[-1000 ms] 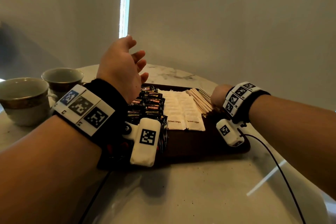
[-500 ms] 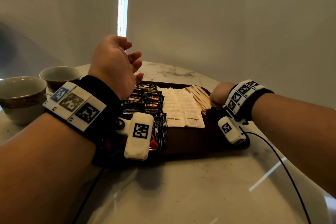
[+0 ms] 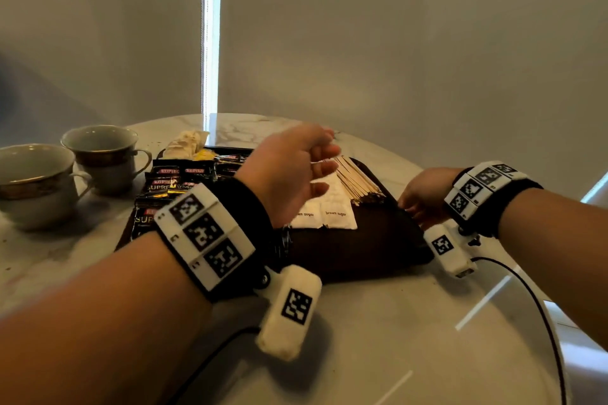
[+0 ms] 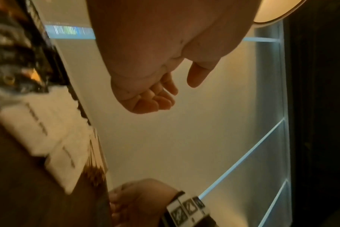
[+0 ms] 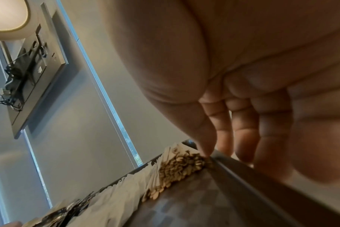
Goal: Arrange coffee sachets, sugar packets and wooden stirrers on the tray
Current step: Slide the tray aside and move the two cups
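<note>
A dark brown tray (image 3: 355,250) lies on the marble table. Black coffee sachets (image 3: 171,181) fill its left part, white sugar packets (image 3: 335,217) lie in the middle, and wooden stirrers (image 3: 355,177) are piled at its right. My left hand (image 3: 325,161) hovers above the sugar packets and stirrers with loosely curled fingers (image 4: 155,99) and holds nothing. My right hand (image 3: 411,204) is at the tray's right rim (image 5: 243,167). Its thumb (image 5: 206,147) sits inside the rim beside the stirrer ends (image 5: 180,165), and its fingers lie outside, pinching the rim.
Two empty cups (image 3: 36,181) (image 3: 105,158) stand left of the tray. A crumpled pale wrapper (image 3: 187,141) lies at the tray's far left corner. Bare marble table (image 3: 378,339) stretches in front, crossed by the wrist cameras' cables. Grey blinds hang close behind the table.
My left hand has swung right and down, from above the coffee sachets to above the sugar packets and stirrers, uncovering the sachets. My right hand has stayed at the tray's right rim.
</note>
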Available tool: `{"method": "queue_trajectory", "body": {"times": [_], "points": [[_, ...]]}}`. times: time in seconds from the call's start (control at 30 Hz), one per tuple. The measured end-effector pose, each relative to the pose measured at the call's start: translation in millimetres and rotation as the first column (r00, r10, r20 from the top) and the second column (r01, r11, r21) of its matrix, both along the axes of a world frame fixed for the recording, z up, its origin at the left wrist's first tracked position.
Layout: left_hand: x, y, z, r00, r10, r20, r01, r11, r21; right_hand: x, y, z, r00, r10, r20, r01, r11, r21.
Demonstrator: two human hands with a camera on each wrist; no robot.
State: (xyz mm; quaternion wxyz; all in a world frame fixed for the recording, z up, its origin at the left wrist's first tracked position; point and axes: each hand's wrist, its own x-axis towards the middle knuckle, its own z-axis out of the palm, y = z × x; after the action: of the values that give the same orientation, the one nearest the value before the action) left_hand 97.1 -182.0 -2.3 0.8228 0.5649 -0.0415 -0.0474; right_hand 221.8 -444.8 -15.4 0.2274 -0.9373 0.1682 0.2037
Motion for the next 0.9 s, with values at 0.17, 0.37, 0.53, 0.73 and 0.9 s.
{"method": "queue_trajectory", "body": {"times": [0.17, 0.37, 0.53, 0.73, 0.9], "points": [[-12.7, -33.3, -19.1, 0.93, -0.293, -0.222, 0.32, 0.943, 0.095, -20.1, -5.8, -5.8, 0.99, 0.122, -0.073, -0.127, 0.989, -0.07], [-22.3, -53.6, -40.9, 0.841, -0.372, -0.393, 0.472, 0.859, 0.197, -32.7, -13.7, -11.3, 0.99, 0.134, 0.037, -0.13, 0.986, -0.101], [-15.1, -48.6, -41.1, 0.85, -0.367, -0.377, 0.468, 0.855, 0.223, -31.3, -22.8, -10.6, 0.996, 0.08, 0.045, -0.073, 0.986, -0.149], [-5.0, -42.2, -48.6, 0.946, -0.284, -0.153, 0.323, 0.833, 0.449, -24.3, -35.2, -10.2, 0.992, -0.014, 0.127, 0.032, 0.99, -0.14], [4.2, -35.2, -50.3, 0.971, -0.228, -0.074, 0.236, 0.857, 0.458, -20.1, -41.0, -13.9, 0.982, -0.121, 0.142, 0.134, 0.988, -0.08]]}}
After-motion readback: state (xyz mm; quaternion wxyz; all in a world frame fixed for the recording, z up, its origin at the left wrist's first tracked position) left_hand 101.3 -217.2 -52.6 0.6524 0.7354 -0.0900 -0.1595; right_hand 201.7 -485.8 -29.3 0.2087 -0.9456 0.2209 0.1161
